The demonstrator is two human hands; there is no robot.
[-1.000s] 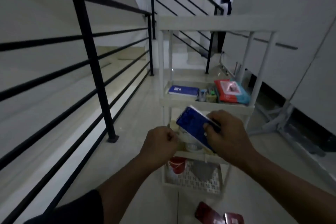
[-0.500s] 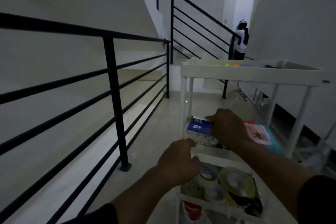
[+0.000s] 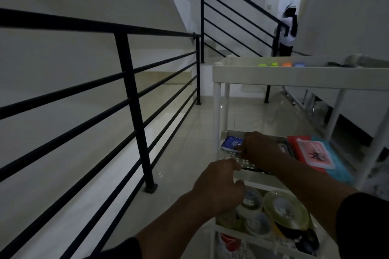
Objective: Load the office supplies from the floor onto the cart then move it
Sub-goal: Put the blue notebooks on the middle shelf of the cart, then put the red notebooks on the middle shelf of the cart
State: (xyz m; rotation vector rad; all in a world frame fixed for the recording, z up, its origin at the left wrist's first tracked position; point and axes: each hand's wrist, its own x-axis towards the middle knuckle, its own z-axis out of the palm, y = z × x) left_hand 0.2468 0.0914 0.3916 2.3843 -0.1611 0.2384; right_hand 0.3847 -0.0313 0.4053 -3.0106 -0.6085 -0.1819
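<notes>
A white tiered cart (image 3: 294,78) stands in front of me on the right. On its middle shelf lies a blue notebook (image 3: 231,143), and my right hand (image 3: 261,149) reaches in over it, fingers curled on its right part. Beside it on that shelf lies a red and pink packet (image 3: 315,153) on something teal. My left hand (image 3: 219,187) is curled at the shelf's near left corner, fingers above the rim and thumb below it. The shelf below holds several tape rolls (image 3: 284,208). Small coloured items (image 3: 273,64) sit on the top tray.
A black metal railing (image 3: 130,90) runs along the left, close to the cart, with a stairwell beyond it. Tiled floor leads ahead to stairs going up. A person (image 3: 288,31) stands at the far end. White cabinets line the right wall. A red item (image 3: 230,242) sits on the bottom shelf.
My right hand carried the blue notebook from in front of the cart onto the middle shelf, on the blue one lying there. My view rose and moved closer. My left hand came to the shelf corner.
</notes>
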